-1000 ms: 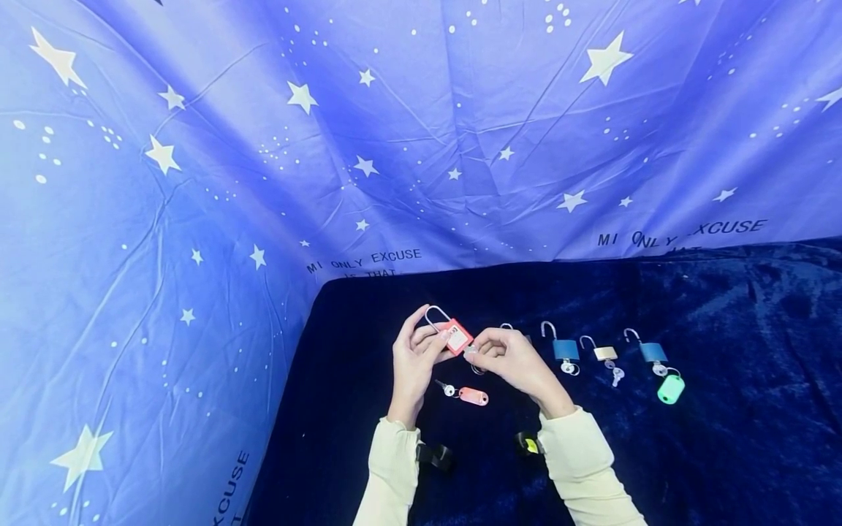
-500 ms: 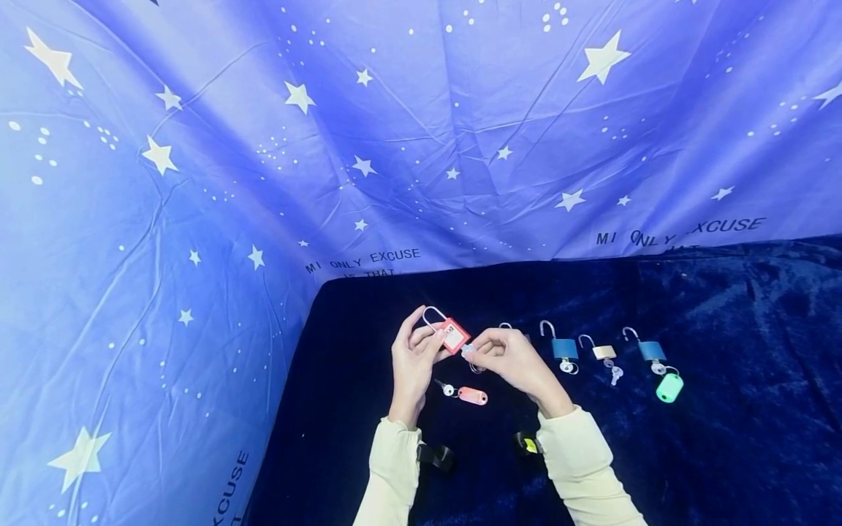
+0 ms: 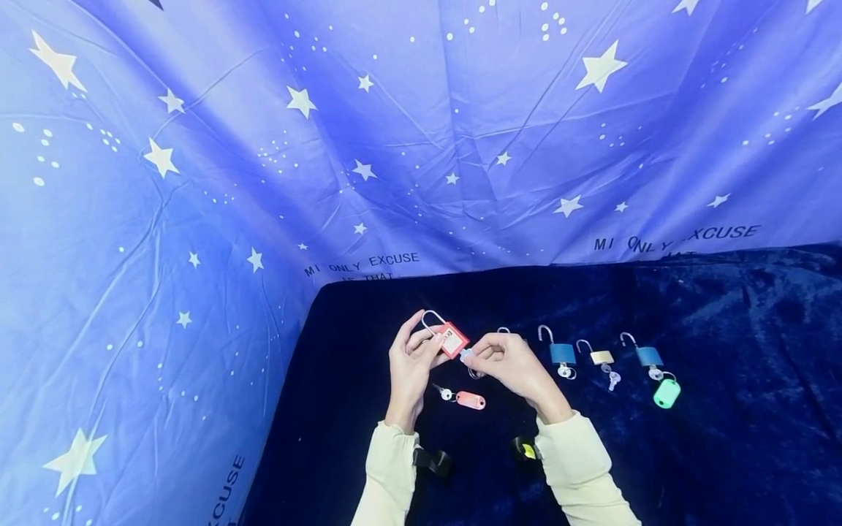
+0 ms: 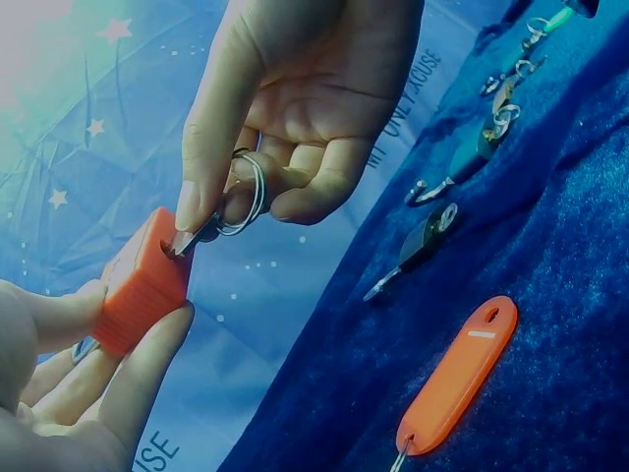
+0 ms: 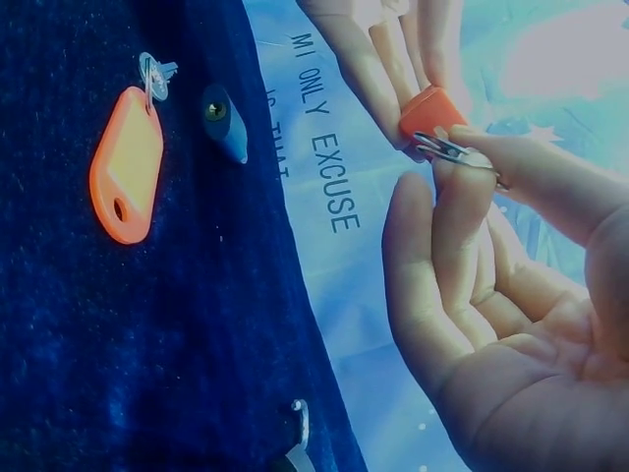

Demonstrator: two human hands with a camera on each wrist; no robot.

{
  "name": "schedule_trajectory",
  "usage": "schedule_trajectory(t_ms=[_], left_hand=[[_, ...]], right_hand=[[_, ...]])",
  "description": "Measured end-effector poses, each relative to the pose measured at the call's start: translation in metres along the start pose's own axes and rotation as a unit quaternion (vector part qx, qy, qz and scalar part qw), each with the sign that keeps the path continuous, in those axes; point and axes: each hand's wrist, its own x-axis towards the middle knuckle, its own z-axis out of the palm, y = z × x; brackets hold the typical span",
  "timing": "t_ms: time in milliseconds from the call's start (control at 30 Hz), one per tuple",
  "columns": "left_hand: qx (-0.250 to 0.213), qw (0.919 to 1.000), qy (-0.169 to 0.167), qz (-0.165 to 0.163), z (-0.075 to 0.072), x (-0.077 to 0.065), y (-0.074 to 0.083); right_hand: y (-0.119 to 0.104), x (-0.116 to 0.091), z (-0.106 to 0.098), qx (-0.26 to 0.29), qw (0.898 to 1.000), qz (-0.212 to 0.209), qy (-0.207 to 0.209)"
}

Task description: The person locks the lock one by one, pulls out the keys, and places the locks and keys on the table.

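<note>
My left hand holds a red padlock above the dark cloth, its silver shackle pointing up and left. Between thumb and forefinger, my right hand pinches a small key at the padlock's lower end. In the left wrist view the key meets the keyhole; how deep it sits cannot be told. A split ring hangs from the key by the right fingers. Below the hands, a loose key with an orange tag lies on the cloth.
Right of the hands lie a blue padlock, a brass padlock and another blue padlock with a green tag, shackles open, keys attached. Another shackle shows behind the right hand. A starry blue curtain hangs behind.
The head view has tilted slightly. Both hands keep their holds on the red padlock and key, and a little more of the key's head shows beside the right fingertips.
</note>
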Motion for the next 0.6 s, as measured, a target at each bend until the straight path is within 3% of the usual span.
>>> schedule_trajectory(t_ms=[600], left_hand=[[-0.015,0.9996,0.013,-0.018,0.0037,0.0000,-0.0023]], right_hand=[[-0.0048,-0.0027,-0.0031,-0.005,1.000,0.003,0.000]])
